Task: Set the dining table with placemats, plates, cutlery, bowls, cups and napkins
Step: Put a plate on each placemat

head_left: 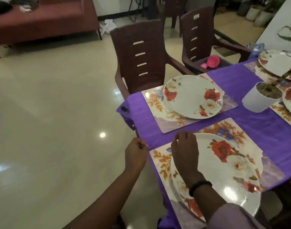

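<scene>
The fingers (178, 138) of the right hand (185, 151) curl loosely over the far-left rim of the near round white plate with red roses (224, 171), resting on it or just above it; whether they actually pinch the rim I cannot tell. The left hand (135, 152) is clenched at the table's edge, and it seems to nip the purple tablecloth (250, 128) there, though blur hides the contact. That plate lies on the near floral rectangular placemat (159, 158), which reaches close to the table's edge, so a tug on the cloth could, I judge, drag mat and plate toward the floor; a nudge from the right hand could also slide the glossy plate off centre. A second rose plate (193, 96) sits on its own floral placemat (159, 111) further along, and more plates show at the far right beside a white pot holding a plant (261, 98). No cutlery, cups or napkins are laid, so much remains. Two brown plastic slatted chairs (139, 58) stand alongside, one carrying pink bowls (212, 61). Beyond lies a shiny cream tiled floor (50, 113) and a maroon sofa (47, 19).
</scene>
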